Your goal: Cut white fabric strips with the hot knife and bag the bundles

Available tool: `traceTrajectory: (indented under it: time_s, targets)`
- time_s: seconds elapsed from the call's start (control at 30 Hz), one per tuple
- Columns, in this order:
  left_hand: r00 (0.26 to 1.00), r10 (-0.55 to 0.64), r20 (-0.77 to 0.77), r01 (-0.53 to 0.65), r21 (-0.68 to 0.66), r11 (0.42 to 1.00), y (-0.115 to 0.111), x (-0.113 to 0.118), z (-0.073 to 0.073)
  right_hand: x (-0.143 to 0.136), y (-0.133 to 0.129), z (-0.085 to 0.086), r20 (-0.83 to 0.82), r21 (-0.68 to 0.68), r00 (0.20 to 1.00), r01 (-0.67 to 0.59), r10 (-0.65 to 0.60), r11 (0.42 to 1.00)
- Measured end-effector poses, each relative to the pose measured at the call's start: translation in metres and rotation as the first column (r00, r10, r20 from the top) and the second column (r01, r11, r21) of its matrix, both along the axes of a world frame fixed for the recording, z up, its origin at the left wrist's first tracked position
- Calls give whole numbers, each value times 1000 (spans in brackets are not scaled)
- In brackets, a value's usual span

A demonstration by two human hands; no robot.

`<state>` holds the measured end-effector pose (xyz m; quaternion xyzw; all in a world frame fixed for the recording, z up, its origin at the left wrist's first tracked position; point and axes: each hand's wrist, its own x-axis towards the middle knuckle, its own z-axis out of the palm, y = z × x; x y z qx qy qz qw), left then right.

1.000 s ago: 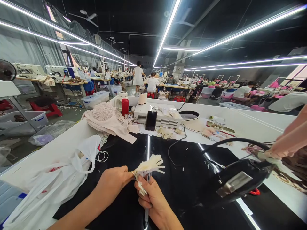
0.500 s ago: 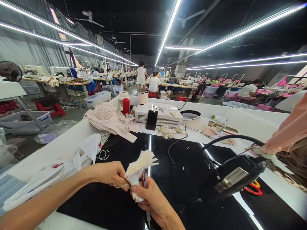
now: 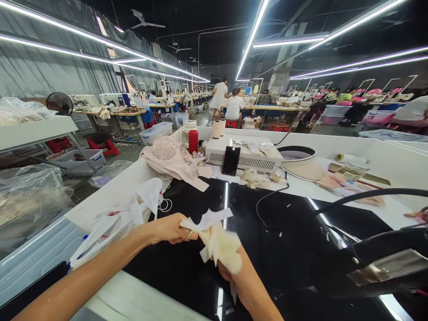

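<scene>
My left hand (image 3: pixel 174 228) is closed on the gathered end of a bundle of cream fabric strips (image 3: pixel 223 247). A thin cord loop shows at its fingers. A white paper slip (image 3: pixel 214 217) with handwriting sticks out of the bundle. The loose end of the fabric is blurred and fans out over my right hand (image 3: pixel 236 278), hiding most of its fingers. Below that hand the end of a clear pen (image 3: pixel 233 292) pokes out from its grip. Both hands are above the glossy black tabletop (image 3: pixel 187 276).
A phone (image 3: pixel 231 160) leans against a white box (image 3: pixel 245 154). Pale pink bras (image 3: pixel 177 162) lie at the back left, and a white plastic bag (image 3: pixel 113 236) at the left. A black device (image 3: pixel 384 263) with a thick cable stands at the right. Co-workers sit farther off.
The bundle has swung from upright to pointing right, over my right hand, and its paper slip now shows. My view has turned left, so the whole scene sits farther right.
</scene>
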<state>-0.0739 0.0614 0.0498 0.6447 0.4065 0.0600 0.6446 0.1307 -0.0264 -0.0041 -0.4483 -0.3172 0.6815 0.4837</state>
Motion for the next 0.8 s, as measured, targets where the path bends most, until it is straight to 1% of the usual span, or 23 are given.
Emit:
traceTrajectory:
  time_s: [0.13,0.23,0.3,0.33,0.4,0.43,0.5,0.57,0.63,0.67,0.73,0.8]
  targets:
    - [999,38,8,-38,68,997,-3,5,-16,6,-1,2,-66,-61,996,59,-63,996]
    - [994,96,53,-105,189,976,-6,12,-26,0,-8,4,-146,-119,985,74,-91,990]
    - [989,123,81,-142,294,945,-10,17,-31,-10,-14,2,-255,-188,960,71,-118,980]
    - [988,127,86,-149,349,925,-12,20,-33,-17,-18,-1,-326,-231,935,65,-140,971]
    - [990,126,67,-143,467,873,-18,23,-34,-30,-23,-7,-466,-307,860,61,-206,950]
    - [991,129,42,-132,527,839,-22,24,-34,-36,-24,-10,-514,-332,823,72,-244,940]
    - [989,148,-21,-100,644,759,-30,25,-33,-45,-25,-14,-549,-354,779,112,-303,928]
    - [983,167,-79,-56,734,677,-38,25,-30,-49,-23,-14,-548,-366,769,135,-330,921]
    - [978,169,-119,-9,789,614,-45,25,-29,-48,-22,-12,-533,-373,779,135,-331,918]
    - [975,164,-148,30,823,568,-48,25,-28,-48,-22,-9,-525,-374,785,134,-329,918]
    - [960,154,-232,144,887,439,-52,24,-28,-44,-22,-5,-507,-370,800,133,-319,920]
    - [936,152,-318,260,914,313,-53,23,-27,-40,-23,-2,-488,-356,821,124,-297,926]
